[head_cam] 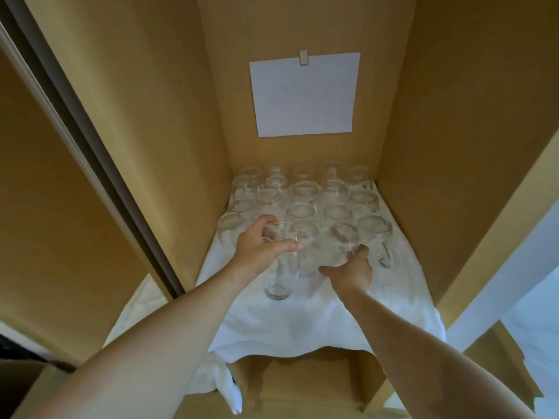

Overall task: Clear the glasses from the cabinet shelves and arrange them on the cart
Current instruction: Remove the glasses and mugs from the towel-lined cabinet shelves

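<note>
Several clear glasses [304,192] stand in rows on a white cloth [302,322] covering a shelf inside a tan cabinet. My left hand [260,243] grips the rim of a tall clear glass [279,279] at the front of the group, thumb on the near side and fingers on the far side. My right hand [352,269] reaches to a front glass [332,252], thumb spread to the left and fingertips at its right side; whether it grips is unclear. The cart is not in view.
The cabinet's side walls [151,146] close in on both sides. A white paper sheet [304,95] is clipped to the back wall. The cloth hangs over the shelf's front edge. A dark door frame [90,140] runs diagonally at the left.
</note>
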The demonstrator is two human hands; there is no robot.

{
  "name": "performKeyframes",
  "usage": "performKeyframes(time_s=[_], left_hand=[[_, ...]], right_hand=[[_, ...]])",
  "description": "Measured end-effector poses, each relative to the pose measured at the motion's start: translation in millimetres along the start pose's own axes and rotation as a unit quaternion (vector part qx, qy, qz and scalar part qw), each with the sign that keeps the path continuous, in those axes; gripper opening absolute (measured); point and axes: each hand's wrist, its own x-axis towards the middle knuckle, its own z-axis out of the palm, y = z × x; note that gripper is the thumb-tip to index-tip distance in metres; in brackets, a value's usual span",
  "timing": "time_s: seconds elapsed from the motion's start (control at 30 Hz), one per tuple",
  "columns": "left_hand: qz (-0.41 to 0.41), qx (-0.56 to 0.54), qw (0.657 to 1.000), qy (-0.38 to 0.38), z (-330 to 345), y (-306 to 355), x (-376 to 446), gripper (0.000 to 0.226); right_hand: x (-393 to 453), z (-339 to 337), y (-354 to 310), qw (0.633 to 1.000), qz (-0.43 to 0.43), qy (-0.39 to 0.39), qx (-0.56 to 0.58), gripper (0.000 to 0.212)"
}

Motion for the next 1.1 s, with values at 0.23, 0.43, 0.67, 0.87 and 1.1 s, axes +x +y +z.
performKeyframes(time_s=[0.23, 0.43, 0.67, 0.87, 1.1], left_hand=[[-0.005, -0.007, 1.0, -0.017, -0.1, -2.7, 9.0, 0.07], [0.003, -0.016, 0.999, -0.042, 2.2, 3.8, 12.8, 0.071], [0.02, -0.036, 0.997, -0.067, 12.0, 16.1, 11.7, 0.072], [0.031, -0.078, 0.994, -0.064, 31.6, 39.6, 18.3, 0.07], [0.033, -0.135, 0.988, -0.065, 79.1, 54.2, 8.3, 0.083]], right_hand=[[11.4, 5.2, -1.6, 0.999, 0.015, -0.028, -0.038, 0.105], [4.8, -1.4, -0.5, 0.996, 0.027, -0.057, -0.062, 0.108], [-15.2, -25.2, -3.5, 0.998, 0.049, -0.004, -0.028, 0.068], [-35.6, -56.1, -18.9, 0.957, 0.138, -0.109, 0.231, 0.02], [-44.2, -100.0, -18.5, 0.79, 0.165, -0.297, 0.511, 0.068]])
